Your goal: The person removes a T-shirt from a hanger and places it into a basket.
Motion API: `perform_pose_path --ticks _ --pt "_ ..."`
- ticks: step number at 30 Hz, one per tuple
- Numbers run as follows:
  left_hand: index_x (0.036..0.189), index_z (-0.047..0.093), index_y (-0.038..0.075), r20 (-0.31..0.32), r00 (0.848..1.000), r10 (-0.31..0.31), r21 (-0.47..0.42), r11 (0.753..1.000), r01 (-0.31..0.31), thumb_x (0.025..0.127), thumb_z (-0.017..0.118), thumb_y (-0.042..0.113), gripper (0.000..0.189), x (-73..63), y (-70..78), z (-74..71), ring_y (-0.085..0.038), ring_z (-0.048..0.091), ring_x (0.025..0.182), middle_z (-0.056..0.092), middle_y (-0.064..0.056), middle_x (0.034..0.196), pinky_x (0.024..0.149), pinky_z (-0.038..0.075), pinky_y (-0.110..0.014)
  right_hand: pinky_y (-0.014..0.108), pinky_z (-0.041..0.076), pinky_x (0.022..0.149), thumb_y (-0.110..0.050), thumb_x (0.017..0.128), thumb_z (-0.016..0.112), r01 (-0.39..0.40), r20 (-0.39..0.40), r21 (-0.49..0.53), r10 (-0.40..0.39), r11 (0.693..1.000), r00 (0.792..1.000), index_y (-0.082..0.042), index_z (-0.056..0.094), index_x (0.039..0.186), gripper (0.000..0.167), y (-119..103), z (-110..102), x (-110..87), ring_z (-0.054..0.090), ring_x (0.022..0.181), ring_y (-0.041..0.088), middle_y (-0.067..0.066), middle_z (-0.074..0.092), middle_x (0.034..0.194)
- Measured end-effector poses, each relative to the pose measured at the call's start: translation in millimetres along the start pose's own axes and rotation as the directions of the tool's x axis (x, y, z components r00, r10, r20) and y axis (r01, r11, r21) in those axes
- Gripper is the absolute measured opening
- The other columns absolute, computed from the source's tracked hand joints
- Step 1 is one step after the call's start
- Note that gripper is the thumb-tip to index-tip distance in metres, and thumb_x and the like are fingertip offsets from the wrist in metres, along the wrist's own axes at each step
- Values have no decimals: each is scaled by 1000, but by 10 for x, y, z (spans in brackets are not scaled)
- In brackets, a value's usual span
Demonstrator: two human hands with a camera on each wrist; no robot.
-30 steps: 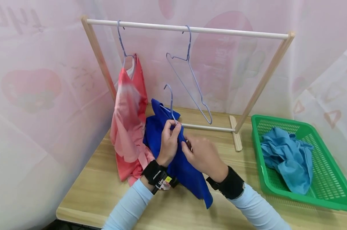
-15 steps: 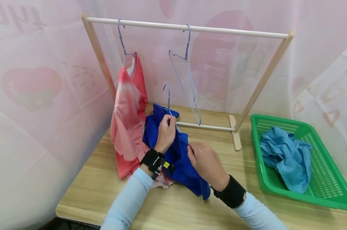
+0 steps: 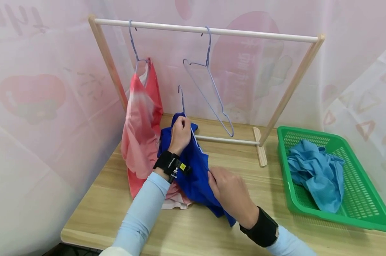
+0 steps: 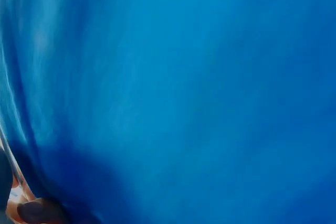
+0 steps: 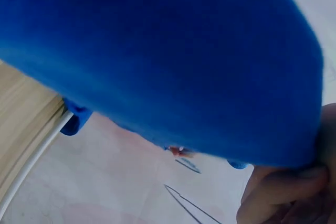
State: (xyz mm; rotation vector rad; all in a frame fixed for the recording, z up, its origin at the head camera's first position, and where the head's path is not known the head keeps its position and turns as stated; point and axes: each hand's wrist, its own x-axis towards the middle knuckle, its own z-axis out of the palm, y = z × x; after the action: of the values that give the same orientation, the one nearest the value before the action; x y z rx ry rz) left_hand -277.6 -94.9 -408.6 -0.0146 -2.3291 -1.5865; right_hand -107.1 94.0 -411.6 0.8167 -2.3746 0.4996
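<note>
My left hand (image 3: 181, 135) holds a deep blue garment (image 3: 194, 174) near its top, where a thin blue wire hanger (image 3: 182, 99) is partly inside it. The hook sticks up above the hand, and one hanger arm shows along the fabric's right edge. Lower on that edge, my right hand (image 3: 228, 188) pinches the cloth between thumb and curled fingers. In the right wrist view the fingers (image 5: 283, 190) grip the garment's corner. Blue cloth fills most of the left wrist view, with a fingertip (image 4: 39, 211) at the lower left. The garment's exact kind cannot be told.
A wooden rack (image 3: 180, 26) stands at the back of the table (image 3: 94, 213). A red-pink garment (image 3: 143, 117) hangs on its left, a bare hanger (image 3: 209, 67) at its middle. At right, a green basket (image 3: 369, 217) contains a crumpled light blue cloth (image 3: 317, 174).
My left hand has moved up and left along with the hanger's hook. The right hand has moved down and right, away from the left, keeping the cloth edge. The bare hanger has swung.
</note>
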Motion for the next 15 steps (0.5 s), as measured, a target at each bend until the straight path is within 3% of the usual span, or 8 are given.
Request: perform_pose_path --ticks 7,15 --pt "95 58 3 -10 1000 0 -107 994 -1 109 46 23 27 127 94 -54 -23 52 84 50 -6 88 77 40 -30 27 61 61 -8 94 77 10 22 -4 -10 1000 1000 -4 74 96 6 -59 27 -81 74 71 12 3 75 83" --pt "85 48 12 26 1000 -3 -237 972 9 111 41 22 28 81 221 -112 -13 40 61 39 1 76 58 31 -24 20 50 52 -9 93 77 25 70 -31 -23 999 997 -9 67 86 12 -33 162 -127 61 60 5 -3 66 73"
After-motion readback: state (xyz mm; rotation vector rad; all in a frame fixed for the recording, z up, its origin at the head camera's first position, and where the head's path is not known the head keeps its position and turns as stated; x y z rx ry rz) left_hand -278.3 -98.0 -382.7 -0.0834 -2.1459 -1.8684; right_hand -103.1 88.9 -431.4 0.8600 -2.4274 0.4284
